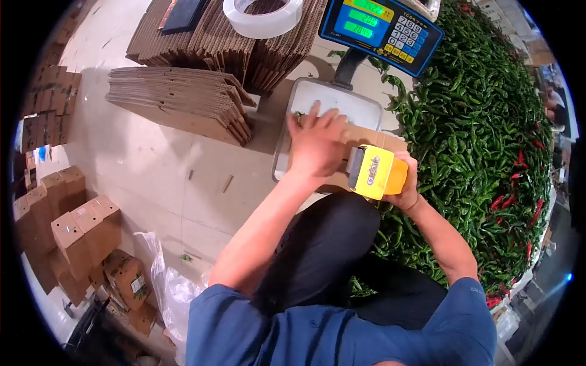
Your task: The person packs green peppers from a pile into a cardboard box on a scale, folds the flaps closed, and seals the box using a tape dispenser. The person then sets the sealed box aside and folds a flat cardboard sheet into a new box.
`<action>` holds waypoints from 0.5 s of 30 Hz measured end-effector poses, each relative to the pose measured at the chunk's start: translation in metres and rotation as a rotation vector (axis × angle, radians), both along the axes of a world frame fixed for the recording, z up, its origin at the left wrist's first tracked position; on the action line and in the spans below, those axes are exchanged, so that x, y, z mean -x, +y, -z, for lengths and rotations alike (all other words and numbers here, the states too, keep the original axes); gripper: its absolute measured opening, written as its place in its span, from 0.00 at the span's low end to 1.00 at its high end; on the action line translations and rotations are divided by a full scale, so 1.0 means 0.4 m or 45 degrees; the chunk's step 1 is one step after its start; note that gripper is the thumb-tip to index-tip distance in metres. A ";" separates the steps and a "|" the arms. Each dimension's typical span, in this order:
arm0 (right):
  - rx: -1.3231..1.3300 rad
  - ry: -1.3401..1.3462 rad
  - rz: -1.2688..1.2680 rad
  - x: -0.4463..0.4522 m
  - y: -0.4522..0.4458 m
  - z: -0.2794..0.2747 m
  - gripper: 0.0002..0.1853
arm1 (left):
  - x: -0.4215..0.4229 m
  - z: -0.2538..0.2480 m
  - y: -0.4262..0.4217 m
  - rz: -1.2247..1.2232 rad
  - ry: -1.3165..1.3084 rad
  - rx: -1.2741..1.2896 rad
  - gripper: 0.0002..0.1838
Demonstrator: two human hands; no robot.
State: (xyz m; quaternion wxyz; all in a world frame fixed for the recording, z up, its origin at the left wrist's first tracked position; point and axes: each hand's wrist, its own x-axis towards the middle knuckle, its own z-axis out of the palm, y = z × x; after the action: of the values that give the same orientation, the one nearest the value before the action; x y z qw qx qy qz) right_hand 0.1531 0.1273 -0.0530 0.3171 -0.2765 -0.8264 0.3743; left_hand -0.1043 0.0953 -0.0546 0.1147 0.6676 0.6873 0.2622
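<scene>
My left hand (pixel 317 143) is spread, palm down, over the left part of a cardboard box (pixel 360 135) on the metal scale platform (pixel 293 110). Its fingers are apart and nothing shows between them. In my right hand (pixel 408 183) is a yellow tape dispenser (pixel 373 172), held over the box's right part, its dark edge facing my left hand. Behind the platform stands the scale's display (pixel 381 30), with lit green digits.
Folded cardboard stacks (pixel 177 100) stand at the upper left, a clear tape roll (pixel 262 18) on the rear one. A large pile of green peppers (pixel 464 134) lies right. Closed boxes (pixel 88 232) and plastic sheeting (pixel 177 293) are at lower left.
</scene>
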 end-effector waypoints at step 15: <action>0.227 -0.015 -0.072 -0.037 -0.006 0.023 0.44 | 0.071 -0.303 -0.107 -0.100 -2.407 0.718 0.25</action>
State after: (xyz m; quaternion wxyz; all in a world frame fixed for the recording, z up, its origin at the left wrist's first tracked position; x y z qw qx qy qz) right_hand 0.1679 0.1249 -0.0622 0.2758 -0.2825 -0.7989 0.4536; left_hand -0.1326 0.0523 0.0668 0.7628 0.1083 0.3717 0.5179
